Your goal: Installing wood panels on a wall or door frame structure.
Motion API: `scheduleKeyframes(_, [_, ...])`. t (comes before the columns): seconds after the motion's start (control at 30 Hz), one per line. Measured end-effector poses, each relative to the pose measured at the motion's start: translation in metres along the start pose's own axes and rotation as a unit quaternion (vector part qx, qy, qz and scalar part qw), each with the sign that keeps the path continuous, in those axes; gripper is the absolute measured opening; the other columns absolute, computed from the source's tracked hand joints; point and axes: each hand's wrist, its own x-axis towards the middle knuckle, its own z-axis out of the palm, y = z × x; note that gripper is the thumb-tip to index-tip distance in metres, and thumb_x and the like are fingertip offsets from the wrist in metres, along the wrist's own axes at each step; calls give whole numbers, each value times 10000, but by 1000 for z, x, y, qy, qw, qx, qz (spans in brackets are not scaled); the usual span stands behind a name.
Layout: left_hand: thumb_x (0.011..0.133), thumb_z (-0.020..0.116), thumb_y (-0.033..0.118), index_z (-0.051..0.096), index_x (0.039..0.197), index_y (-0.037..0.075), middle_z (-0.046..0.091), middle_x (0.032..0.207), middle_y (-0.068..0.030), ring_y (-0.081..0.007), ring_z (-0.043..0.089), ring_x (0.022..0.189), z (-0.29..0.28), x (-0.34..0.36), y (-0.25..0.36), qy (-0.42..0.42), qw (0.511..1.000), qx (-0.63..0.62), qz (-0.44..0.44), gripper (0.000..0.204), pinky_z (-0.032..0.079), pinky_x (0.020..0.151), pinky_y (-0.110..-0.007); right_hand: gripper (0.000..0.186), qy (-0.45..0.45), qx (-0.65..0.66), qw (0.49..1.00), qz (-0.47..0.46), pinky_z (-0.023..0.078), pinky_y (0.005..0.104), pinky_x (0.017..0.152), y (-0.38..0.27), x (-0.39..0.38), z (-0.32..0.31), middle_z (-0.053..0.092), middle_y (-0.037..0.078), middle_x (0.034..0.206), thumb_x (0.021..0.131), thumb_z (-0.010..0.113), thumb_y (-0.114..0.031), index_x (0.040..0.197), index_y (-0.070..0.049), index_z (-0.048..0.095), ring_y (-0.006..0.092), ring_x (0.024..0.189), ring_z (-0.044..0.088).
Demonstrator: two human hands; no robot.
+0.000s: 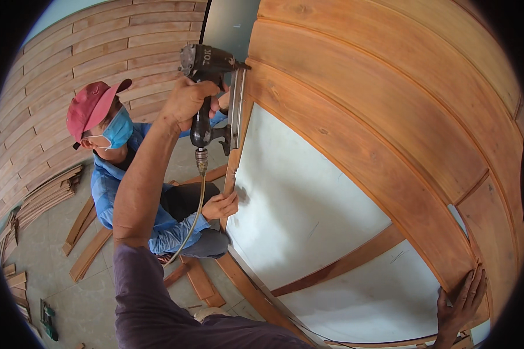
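My left hand (186,100) is raised and wrapped round the grip of a black pneumatic nail gun (202,107). The gun's nose is at the left end of a reddish-brown wooden plank (355,151) on the wall. From its handle an air hose (198,215) hangs down. At the lower right, my right hand (463,302) lies with fingers spread against the plank's far end. A co-worker's hand (221,205) grips a narrow wooden strip (232,174) along the panel's left edge; their other hand is mostly hidden behind the gun.
The co-worker (128,163), in a red cap and blue mask, crouches close on my left. Loose boards (90,253) and a green-black tool (48,320) lie on the tiled floor. Wooden cladding (99,46) covers the wall behind. White backing (303,186) shows below the plank.
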Motion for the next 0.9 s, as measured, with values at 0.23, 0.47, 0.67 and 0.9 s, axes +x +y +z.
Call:
scheduleKeyframes(0.23, [836,580,79,673,940,-57,577,586,-69,-140,521,484,-3,6,-4,7,1000,-6,13,194,419,455,-261,689,11,-7,1000,-3,403,563,1086,-2,4,-8,452,215,1455,933,615,-420,1424,23,420,448,1321,445])
scheduleKeyframes(0.47, [859,587,86,688,931,-54,585,572,-80,-145,533,467,2,1,-2,3,1000,-9,3,186,437,449,-262,865,47,-37,998,-22,454,442,1064,-15,32,-20,544,139,1412,838,679,-596,1481,-100,384,315,1230,581])
scheduleKeyframes(0.67, [800,585,30,659,925,-80,601,662,-84,-135,527,523,-9,3,7,-51,999,-1,15,183,428,449,-269,835,43,-33,998,-19,445,435,1079,-17,34,-22,542,135,1415,842,680,-585,1457,-84,419,319,1256,563])
scheduleKeyframes(0.9, [798,620,42,662,937,-71,653,791,-122,-164,561,540,-17,9,16,-69,997,45,-4,185,466,474,-294,693,-15,-12,999,29,401,549,1091,-6,1,-6,455,215,1453,908,651,-396,1420,16,432,459,1321,442])
